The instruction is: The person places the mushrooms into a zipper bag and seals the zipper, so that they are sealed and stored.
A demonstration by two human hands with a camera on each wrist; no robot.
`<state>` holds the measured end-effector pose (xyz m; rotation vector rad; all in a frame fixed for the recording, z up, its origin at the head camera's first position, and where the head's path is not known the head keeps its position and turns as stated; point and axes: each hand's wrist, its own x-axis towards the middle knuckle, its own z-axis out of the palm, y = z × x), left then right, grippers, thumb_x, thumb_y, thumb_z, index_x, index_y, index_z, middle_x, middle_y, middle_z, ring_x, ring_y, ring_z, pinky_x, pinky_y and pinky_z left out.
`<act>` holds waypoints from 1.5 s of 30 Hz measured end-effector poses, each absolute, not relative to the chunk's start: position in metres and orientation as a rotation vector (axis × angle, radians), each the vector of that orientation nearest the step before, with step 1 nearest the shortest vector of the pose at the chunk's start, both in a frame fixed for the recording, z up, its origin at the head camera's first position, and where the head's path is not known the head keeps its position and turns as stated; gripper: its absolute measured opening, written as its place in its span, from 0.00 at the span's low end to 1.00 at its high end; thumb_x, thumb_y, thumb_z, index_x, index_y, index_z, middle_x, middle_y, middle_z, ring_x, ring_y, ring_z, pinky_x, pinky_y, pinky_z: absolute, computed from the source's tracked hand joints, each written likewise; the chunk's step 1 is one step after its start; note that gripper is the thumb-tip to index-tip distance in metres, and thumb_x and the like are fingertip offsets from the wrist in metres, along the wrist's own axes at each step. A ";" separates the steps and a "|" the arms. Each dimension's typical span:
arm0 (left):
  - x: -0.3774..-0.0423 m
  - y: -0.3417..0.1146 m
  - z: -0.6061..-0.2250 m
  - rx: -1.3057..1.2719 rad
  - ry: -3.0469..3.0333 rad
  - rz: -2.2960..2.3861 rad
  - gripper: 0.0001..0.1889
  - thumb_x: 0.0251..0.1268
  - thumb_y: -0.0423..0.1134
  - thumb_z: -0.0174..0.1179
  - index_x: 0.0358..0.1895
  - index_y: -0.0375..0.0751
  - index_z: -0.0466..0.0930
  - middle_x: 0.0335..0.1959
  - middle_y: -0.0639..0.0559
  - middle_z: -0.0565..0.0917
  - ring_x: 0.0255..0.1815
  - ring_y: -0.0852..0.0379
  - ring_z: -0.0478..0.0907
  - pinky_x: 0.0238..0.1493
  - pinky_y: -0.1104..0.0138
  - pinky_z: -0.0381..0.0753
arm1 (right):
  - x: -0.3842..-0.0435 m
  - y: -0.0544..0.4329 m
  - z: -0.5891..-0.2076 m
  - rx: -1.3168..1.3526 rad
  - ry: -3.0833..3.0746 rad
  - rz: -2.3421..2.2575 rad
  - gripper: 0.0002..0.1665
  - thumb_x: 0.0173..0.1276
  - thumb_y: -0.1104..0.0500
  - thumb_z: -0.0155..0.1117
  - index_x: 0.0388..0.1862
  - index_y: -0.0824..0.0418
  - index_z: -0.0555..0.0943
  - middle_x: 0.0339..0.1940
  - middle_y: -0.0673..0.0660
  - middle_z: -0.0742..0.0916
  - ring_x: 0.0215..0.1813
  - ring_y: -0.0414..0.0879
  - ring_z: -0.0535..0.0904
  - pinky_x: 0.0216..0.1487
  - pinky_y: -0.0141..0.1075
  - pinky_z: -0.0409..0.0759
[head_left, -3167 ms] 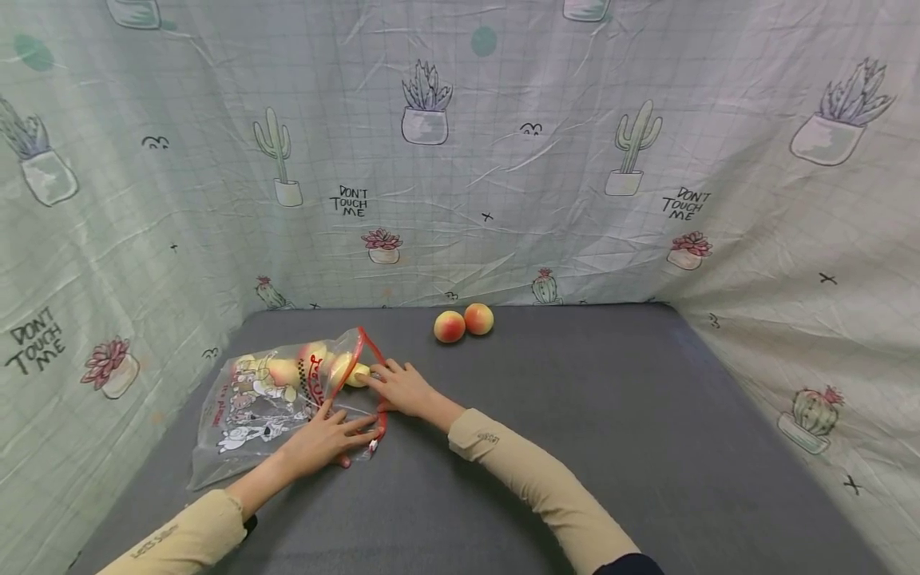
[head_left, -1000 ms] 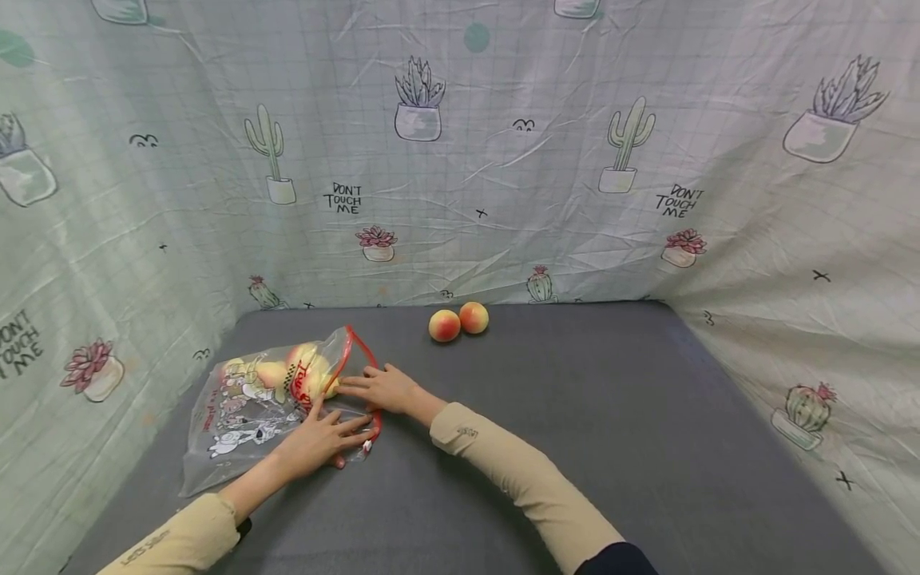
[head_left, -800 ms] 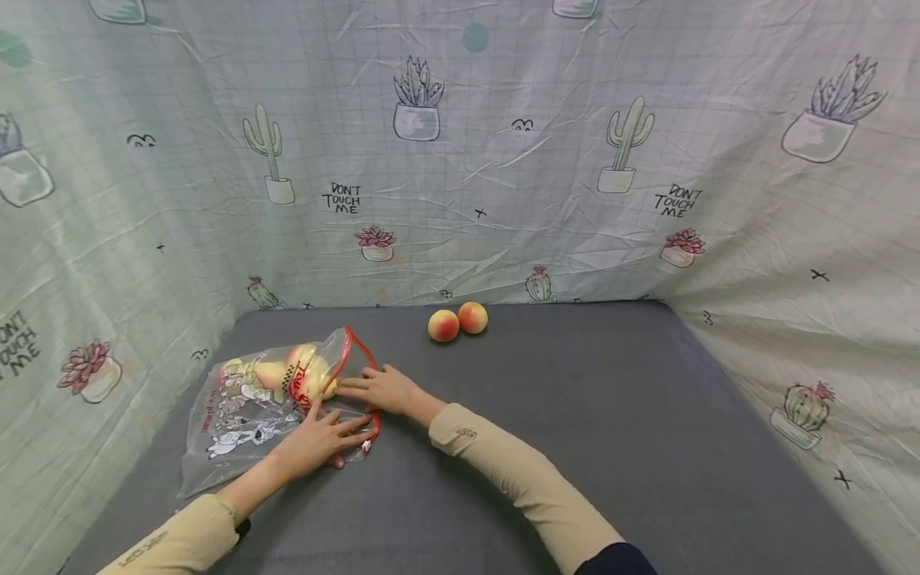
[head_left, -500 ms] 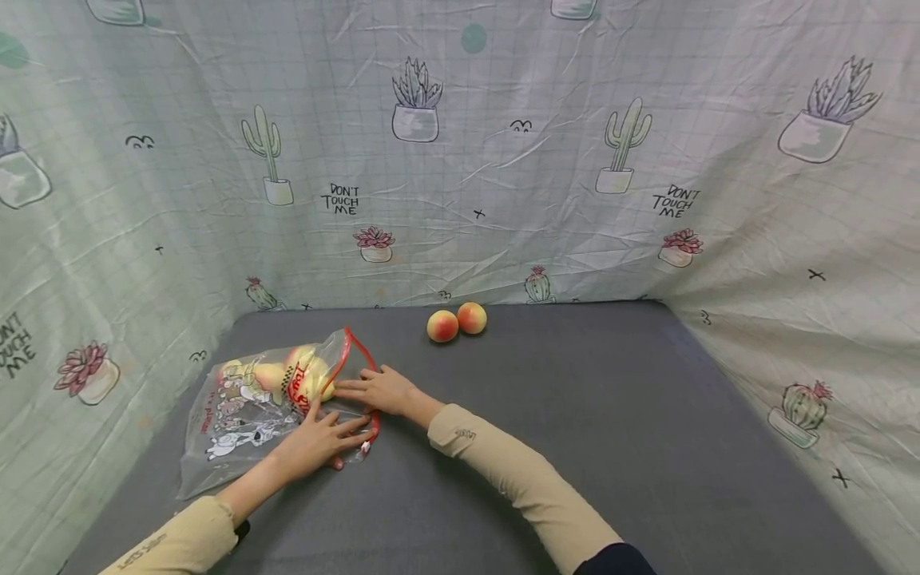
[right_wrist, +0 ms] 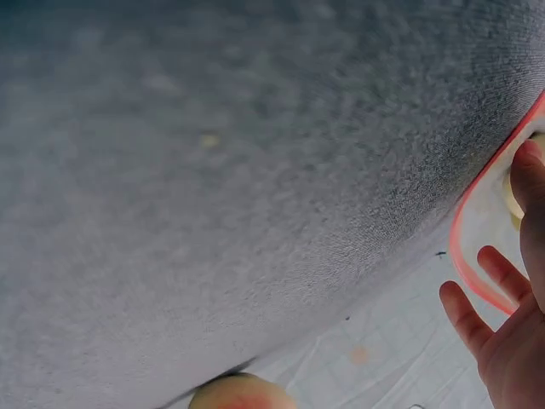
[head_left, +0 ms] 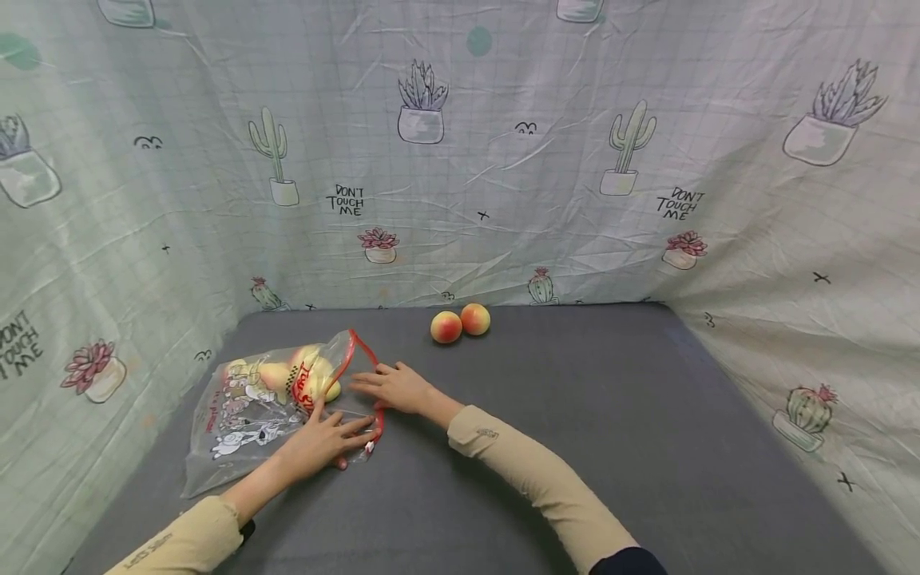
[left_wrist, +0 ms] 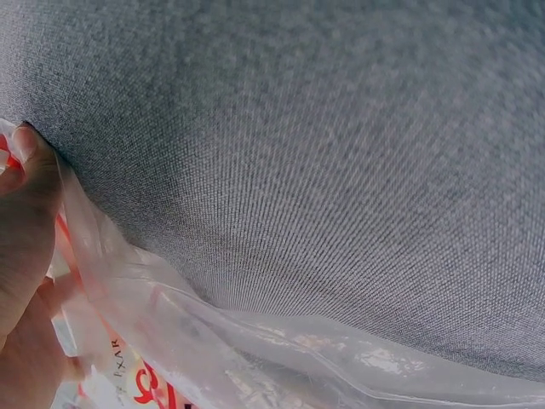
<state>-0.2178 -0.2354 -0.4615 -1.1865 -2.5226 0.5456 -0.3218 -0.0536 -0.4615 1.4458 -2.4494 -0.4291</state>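
Observation:
A clear plastic zip bag with a red zip edge and cartoon print lies on the left of the table, its mouth facing right. Several peaches are inside it, one yellowish peach close to the mouth. My left hand holds the near part of the bag's mouth; the left wrist view shows thumb and fingers at the rim. My right hand, fingers extended, is at the mouth, apart from the nearest peach and holding nothing; in the right wrist view its fingers are spread beside the red edge.
Two more peaches, one and another, sit side by side at the back of the dark grey table. A cloth printed with potted plants hangs behind and along both sides.
My right hand, which pushed a peach into the bag's mouth, has now drawn back to the right, leaving that peach inside. My left hand keeps its place on the bag.

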 end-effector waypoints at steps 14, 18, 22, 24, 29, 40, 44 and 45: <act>-0.217 -0.234 -0.460 -1.179 -2.575 0.529 0.31 0.45 0.55 0.51 0.60 0.63 0.67 0.59 0.57 0.73 0.46 0.50 0.74 0.52 0.37 0.61 | -0.318 -0.029 -0.452 1.502 -2.374 -0.256 0.31 0.66 0.44 0.48 0.68 0.46 0.59 0.68 0.43 0.64 0.55 0.40 0.68 0.43 0.31 0.73; -0.217 -0.234 -0.461 -1.179 -2.585 0.527 0.31 0.46 0.56 0.51 0.60 0.62 0.67 0.59 0.57 0.73 0.46 0.50 0.74 0.52 0.36 0.61 | -0.320 -0.020 -0.453 1.504 -2.364 -0.210 0.31 0.65 0.46 0.51 0.67 0.47 0.61 0.67 0.43 0.66 0.52 0.40 0.69 0.42 0.31 0.72; -0.217 -0.233 -0.461 -1.183 -2.587 0.497 0.31 0.46 0.55 0.52 0.60 0.62 0.68 0.59 0.56 0.73 0.45 0.50 0.74 0.53 0.36 0.60 | -0.323 -0.010 -0.455 1.487 -2.363 -0.156 0.30 0.64 0.47 0.52 0.66 0.47 0.63 0.66 0.43 0.68 0.51 0.40 0.70 0.40 0.31 0.72; -0.217 -0.233 -0.461 -1.184 -2.589 0.478 0.31 0.46 0.55 0.52 0.60 0.62 0.67 0.59 0.56 0.73 0.45 0.51 0.74 0.53 0.36 0.60 | -0.324 -0.005 -0.457 1.480 -2.366 -0.122 0.29 0.64 0.48 0.53 0.65 0.47 0.64 0.65 0.44 0.69 0.50 0.40 0.70 0.40 0.32 0.72; -0.217 -0.233 -0.460 -1.179 -2.593 0.473 0.31 0.45 0.56 0.52 0.60 0.62 0.68 0.59 0.57 0.73 0.44 0.51 0.74 0.53 0.37 0.60 | -0.328 0.005 -0.458 1.462 -2.377 -0.069 0.29 0.64 0.49 0.54 0.65 0.47 0.65 0.64 0.45 0.71 0.50 0.41 0.70 0.40 0.32 0.73; -0.215 -0.233 -0.459 -1.171 -2.606 0.483 0.29 0.47 0.54 0.50 0.59 0.62 0.69 0.59 0.57 0.73 0.45 0.50 0.74 0.52 0.37 0.61 | -0.335 0.024 -0.454 1.393 -2.406 -0.048 0.28 0.63 0.51 0.56 0.63 0.48 0.67 0.59 0.44 0.76 0.51 0.40 0.70 0.41 0.33 0.73; -0.214 -0.232 -0.458 -1.171 -2.616 0.471 0.28 0.48 0.53 0.50 0.59 0.61 0.69 0.59 0.56 0.73 0.45 0.50 0.73 0.53 0.37 0.61 | -0.338 0.033 -0.456 1.364 -2.412 -0.045 0.27 0.63 0.51 0.55 0.63 0.48 0.68 0.57 0.45 0.77 0.51 0.41 0.71 0.43 0.34 0.74; -0.214 -0.232 -0.458 -1.172 -2.614 0.464 0.28 0.48 0.53 0.50 0.59 0.61 0.69 0.59 0.56 0.73 0.44 0.50 0.73 0.53 0.37 0.61 | -0.340 0.036 -0.456 1.355 -2.408 -0.044 0.27 0.63 0.51 0.55 0.62 0.49 0.68 0.56 0.45 0.77 0.51 0.41 0.71 0.43 0.34 0.74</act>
